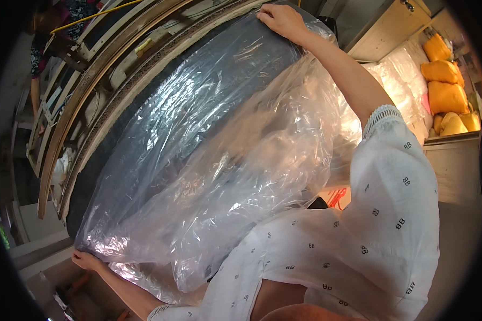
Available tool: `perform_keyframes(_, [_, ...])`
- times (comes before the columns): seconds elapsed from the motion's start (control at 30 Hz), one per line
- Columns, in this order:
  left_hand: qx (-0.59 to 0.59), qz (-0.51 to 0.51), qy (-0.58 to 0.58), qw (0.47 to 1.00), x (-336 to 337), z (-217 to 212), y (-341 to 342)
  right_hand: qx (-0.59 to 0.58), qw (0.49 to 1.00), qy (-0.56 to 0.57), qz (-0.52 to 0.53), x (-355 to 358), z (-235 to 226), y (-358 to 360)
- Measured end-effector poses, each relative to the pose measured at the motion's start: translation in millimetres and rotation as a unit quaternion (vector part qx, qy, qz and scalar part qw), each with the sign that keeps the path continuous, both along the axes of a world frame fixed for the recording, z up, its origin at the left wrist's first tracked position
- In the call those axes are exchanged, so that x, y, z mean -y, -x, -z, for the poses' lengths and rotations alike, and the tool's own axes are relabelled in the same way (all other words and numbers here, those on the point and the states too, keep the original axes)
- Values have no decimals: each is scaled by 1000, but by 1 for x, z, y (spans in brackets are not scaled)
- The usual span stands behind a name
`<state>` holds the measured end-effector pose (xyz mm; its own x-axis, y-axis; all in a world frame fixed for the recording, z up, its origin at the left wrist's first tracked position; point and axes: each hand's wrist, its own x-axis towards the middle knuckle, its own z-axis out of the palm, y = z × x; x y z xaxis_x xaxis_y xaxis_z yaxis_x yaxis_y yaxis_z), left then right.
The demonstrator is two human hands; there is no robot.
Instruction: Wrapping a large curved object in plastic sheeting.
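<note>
A person stretches a clear plastic bag (235, 155) over a large dark mattress (198, 91) leaning against wooden frames (91, 69). The right hand (281, 20) presses on the top end, fingers together gripping plastic; the left hand (85, 260) pinches the bag's bottom end. Yellow bundles (444, 85) fill a shelf.
</note>
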<state>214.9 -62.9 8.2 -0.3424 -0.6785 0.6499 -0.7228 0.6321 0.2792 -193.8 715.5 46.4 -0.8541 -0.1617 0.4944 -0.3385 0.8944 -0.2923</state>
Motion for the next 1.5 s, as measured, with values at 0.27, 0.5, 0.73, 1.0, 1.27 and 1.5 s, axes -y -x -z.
perform_keyframes(0.27, [-174, 68, -98, 977, -24, -58, -111, -23, 993, 38, -110, 1, -10, 7])
perform_keyframes(0.5, [-175, 115, -213, 954, -52, -34, -201, 18, 965, 127, -229, -5, 8, 36])
perform_keyframes(0.73, [-357, 206, -369, 833, -9, -53, -104, 139, 900, 359, -205, -33, -50, 66])
perform_keyframes(1.0, [-97, 99, -14, 990, 31, 3, 63, 3, 939, 339, -61, -41, 48, 104])
perform_keyframes(1.27, [-101, 142, -120, 977, 46, 2, 119, -32, 956, 289, -43, -47, 44, 124])
perform_keyframes(1.5, [-153, 148, -202, 956, 48, -4, 141, -15, 969, 247, 13, -29, 19, 104])
